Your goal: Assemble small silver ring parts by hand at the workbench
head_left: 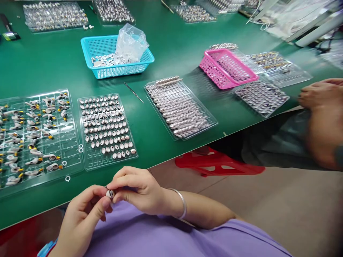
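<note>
A small white earbud shell [110, 193] with a dark oval opening is pinched between the fingertips of both hands, just off the table's front edge. My left hand [85, 214] grips it from the left with thumb and forefinger. From the right, my right hand [138, 189] closes thumb and fingers on its other side. Beyond them lies a clear tray [93, 162] with rows of similar white shells [105, 125]. To its left, a larger clear tray [71, 142] holds earbud parts [33, 135] with yellow ends.
Tweezers [134, 92] lie on the green table [171, 43] near a tray of white parts [184, 110]. Behind stand a blue basket [120, 71] with a plastic bag [131, 41] and a pink basket [214, 73]. At right are another person's hands [318, 92] and a red stool [219, 164].
</note>
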A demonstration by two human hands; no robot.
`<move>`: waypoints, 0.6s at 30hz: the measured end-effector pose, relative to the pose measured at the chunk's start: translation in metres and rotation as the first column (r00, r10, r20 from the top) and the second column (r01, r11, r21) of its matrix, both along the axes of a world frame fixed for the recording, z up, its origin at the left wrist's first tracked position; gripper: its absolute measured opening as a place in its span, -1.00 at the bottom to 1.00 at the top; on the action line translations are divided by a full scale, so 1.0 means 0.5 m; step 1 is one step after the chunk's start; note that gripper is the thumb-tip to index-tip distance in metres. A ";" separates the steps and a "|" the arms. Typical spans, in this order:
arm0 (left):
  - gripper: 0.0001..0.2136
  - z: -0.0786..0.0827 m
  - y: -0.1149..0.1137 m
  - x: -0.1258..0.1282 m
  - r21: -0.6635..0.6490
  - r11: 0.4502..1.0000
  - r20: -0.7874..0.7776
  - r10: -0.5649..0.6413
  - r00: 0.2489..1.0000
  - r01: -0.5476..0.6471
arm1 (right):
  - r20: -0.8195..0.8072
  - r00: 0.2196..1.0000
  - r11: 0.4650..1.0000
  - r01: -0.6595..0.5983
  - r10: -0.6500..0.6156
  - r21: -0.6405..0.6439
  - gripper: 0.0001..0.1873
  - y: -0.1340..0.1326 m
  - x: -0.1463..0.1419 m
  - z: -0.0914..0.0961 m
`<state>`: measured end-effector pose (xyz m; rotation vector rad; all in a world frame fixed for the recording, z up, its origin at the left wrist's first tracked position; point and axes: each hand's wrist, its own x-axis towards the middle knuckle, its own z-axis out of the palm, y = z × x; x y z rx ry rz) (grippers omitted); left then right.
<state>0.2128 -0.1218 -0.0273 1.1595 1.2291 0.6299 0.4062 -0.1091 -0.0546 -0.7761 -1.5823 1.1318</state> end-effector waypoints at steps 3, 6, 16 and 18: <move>-0.82 0.003 0.002 0.006 -0.048 0.999 0.022 0.003 1.000 -0.002 | 0.031 0.999 0.999 0.037 -0.037 0.008 -0.78 -0.007 -0.002 -0.008; -0.78 0.004 0.005 0.011 -0.079 0.997 0.019 0.000 1.000 0.002 | 0.069 0.996 0.999 0.050 -0.050 0.007 -0.81 -0.008 -0.004 -0.011; -0.71 -0.013 0.012 0.010 -0.280 0.960 0.224 0.033 0.974 0.032 | -0.093 0.995 0.950 0.012 -0.044 -0.312 -0.84 -0.007 -0.010 -0.007; -0.70 -0.010 0.014 0.012 -0.321 0.947 0.261 0.059 0.964 0.029 | -0.141 0.989 0.926 -0.019 -0.037 -0.378 -0.85 -0.008 -0.011 -0.006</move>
